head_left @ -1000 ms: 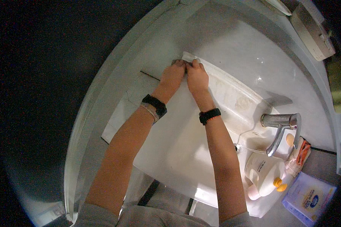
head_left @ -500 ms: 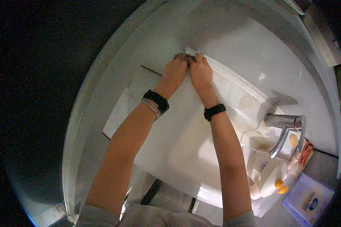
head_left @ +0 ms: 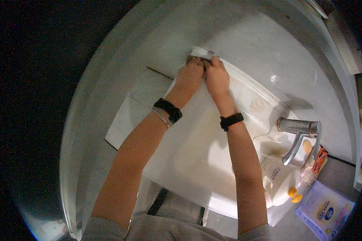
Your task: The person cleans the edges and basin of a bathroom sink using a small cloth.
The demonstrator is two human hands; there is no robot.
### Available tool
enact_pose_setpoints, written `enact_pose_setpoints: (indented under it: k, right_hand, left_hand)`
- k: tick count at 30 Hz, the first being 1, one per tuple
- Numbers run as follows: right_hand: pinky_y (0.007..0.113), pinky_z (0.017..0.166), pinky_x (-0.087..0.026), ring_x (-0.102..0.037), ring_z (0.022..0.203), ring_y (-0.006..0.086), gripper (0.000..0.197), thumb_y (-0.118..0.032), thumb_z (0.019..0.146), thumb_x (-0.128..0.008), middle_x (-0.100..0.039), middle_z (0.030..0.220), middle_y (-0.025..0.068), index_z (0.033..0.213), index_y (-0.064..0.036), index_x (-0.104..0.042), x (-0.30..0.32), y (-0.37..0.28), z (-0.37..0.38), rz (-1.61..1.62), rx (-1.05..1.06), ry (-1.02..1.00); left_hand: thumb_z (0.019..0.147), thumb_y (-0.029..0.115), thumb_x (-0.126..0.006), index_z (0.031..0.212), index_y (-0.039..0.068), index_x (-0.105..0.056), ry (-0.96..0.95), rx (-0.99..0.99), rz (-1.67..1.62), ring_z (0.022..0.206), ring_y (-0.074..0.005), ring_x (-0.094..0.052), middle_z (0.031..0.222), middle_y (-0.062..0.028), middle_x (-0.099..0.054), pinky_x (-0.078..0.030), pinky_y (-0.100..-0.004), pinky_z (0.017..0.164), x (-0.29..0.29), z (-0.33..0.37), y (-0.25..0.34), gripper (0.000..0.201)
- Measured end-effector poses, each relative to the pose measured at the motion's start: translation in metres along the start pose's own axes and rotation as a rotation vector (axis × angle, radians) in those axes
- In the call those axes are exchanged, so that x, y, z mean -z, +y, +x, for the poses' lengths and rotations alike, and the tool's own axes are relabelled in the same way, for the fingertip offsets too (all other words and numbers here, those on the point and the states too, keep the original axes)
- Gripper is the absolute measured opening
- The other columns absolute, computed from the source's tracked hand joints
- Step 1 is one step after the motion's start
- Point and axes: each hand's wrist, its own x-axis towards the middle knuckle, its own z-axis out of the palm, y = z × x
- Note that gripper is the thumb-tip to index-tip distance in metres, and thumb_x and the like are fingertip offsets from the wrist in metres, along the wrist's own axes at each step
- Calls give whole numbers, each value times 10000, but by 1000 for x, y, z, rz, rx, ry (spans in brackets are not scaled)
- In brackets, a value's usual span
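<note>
At the far corner of a white sink (head_left: 213,128), my left hand (head_left: 191,78) and my right hand (head_left: 218,78) are side by side, almost touching. Both have their fingers curled in. A small dark, crumpled-looking thing (head_left: 206,61) shows between and beyond the fingertips; it is mostly covered and too blurred to name. The fingers rest close to the sink's raised white far corner (head_left: 200,51). Black bands circle both wrists, and a pale band also sits on the left one.
A chrome faucet (head_left: 295,126) rises at the sink's right end. Near it stand a whitish jug with an orange cap (head_left: 283,180), an orange-and-clear package (head_left: 315,164) and a purple packet (head_left: 326,209). A pale wall (head_left: 261,44) curves behind the sink.
Both hands have shifted slightly right along the sink's far corner, and the dark thing shows less to the left of them. The whole view has moved a little.
</note>
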Motion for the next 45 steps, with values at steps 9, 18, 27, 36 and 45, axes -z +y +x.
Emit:
enact_pose_setpoints:
  k: [9, 18, 27, 36, 45]
  right_hand:
    - [355, 752, -485, -534, 918, 270, 178, -111, 758, -494, -533, 1018, 91, 870, -46, -616, 2, 1, -1, -4, -42, -76]
    - [346, 717, -490, -528, 897, 260, 252, -38, 739, -503, -500, 955, 92, 971, -72, -595, 10, 8, -9, -8, -31, -81]
    - [346, 735, -484, -538, 879, 268, 155, -94, 723, -531, -526, 938, 95, 848, -53, -612, -6, -8, 5, -43, 20, -77]
    - [355, 709, -489, -523, 855, 269, 191, -89, 778, -497, -507, 947, 82, 947, -48, -577, 36, -14, -52, 48, -82, -162]
    - [354, 709, -493, -534, 860, 272, 174, -102, 772, -505, -524, 947, 98, 913, -49, -592, 28, -6, -34, 12, -68, -74]
  left_hand:
    - [771, 46, -504, 898, 6, -557, 49, -11, -23, 904, -286, -567, 927, -142, -573, -503, -353, 732, -7, 3, -6, 143]
    - [781, 56, -504, 933, 7, -564, -14, -106, 32, 955, -252, -559, 995, -130, -564, -488, -335, 787, -8, 1, 1, 171]
    - [799, 45, -482, 995, 19, -533, 93, -103, 49, 932, -249, -561, 998, -120, -550, -509, -326, 727, -2, -3, -20, 204]
    - [801, 37, -426, 1113, -4, -491, 152, -168, -96, 1021, -307, -518, 1147, -180, -513, -458, -368, 824, -16, -54, 9, 321]
    - [817, 58, -425, 1075, -20, -500, 398, -268, -110, 929, -321, -557, 1096, -197, -530, -477, -385, 754, -21, -38, 6, 279]
